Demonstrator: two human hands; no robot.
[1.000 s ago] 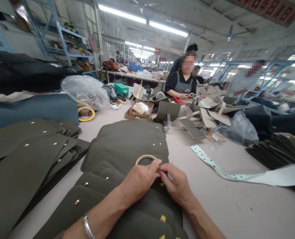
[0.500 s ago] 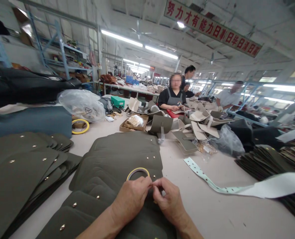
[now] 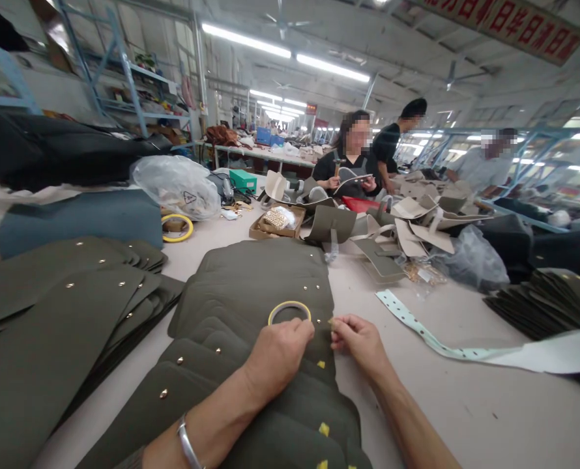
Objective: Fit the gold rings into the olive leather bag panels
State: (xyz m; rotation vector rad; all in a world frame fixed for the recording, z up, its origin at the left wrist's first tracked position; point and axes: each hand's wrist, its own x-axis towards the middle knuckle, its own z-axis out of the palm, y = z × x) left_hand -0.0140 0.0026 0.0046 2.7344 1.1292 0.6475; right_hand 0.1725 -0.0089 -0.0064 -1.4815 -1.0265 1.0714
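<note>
A fanned stack of dark olive pieces (image 3: 265,280) with small metal studs lies on the pale table (image 3: 466,417). My left hand (image 3: 283,348), a bangle on its wrist, is closed on a yellow tape roll (image 3: 290,305) above the stack. To its right, at the stack's edge, my right hand (image 3: 361,342) pinches a tiny yellowish bit (image 3: 332,321) between thumb and finger. Yellow tape pieces (image 3: 324,429) stick to the olive pieces along the right side, below my hands.
Another olive stack (image 3: 36,326) lies left. A second tape roll (image 3: 177,228), a plastic bag (image 3: 177,185) and a box of beads (image 3: 277,221) stand farther back. A dotted strip (image 3: 417,326) lies right. A person (image 3: 351,156) works across the table.
My hands have moved apart, the right one going rightward. Yellow pieces on the stack now show. The view has shifted, and the person opposite now holds up a piece.
</note>
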